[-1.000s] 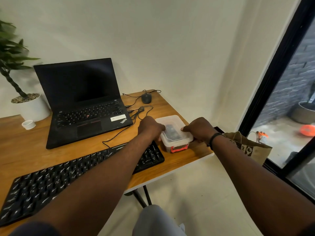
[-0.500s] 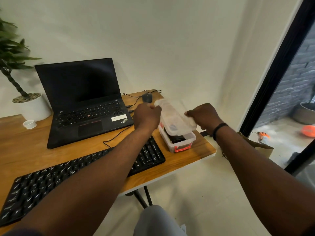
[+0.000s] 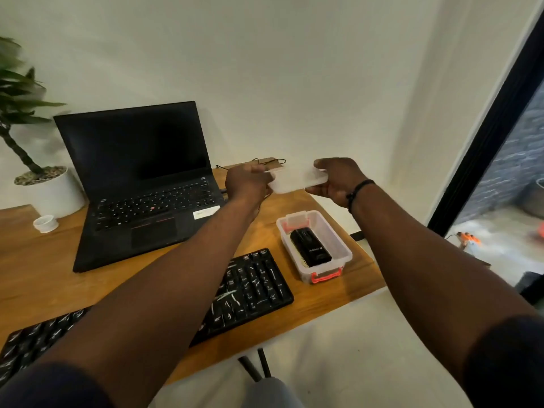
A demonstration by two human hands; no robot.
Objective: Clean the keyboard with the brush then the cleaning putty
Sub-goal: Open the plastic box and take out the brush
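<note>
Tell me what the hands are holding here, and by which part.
Both hands hold the translucent lid of the plastic box, lifted clear above it: the left hand grips its left end, the right hand its right end.

The keyboard [image 3: 253, 287] is black with white marks streaked across its keys. It lies on a warm orange-brown wooden desk [image 3: 329, 293]. Right of the keyboard, the clear box [image 3: 313, 245] has a red-orange latch and holds a black item [image 3: 310, 251]. The lid [image 3: 297, 179] is translucent white. Behind the keyboard, the laptop [image 3: 141, 184] is black with a red dot among its keys.
</note>
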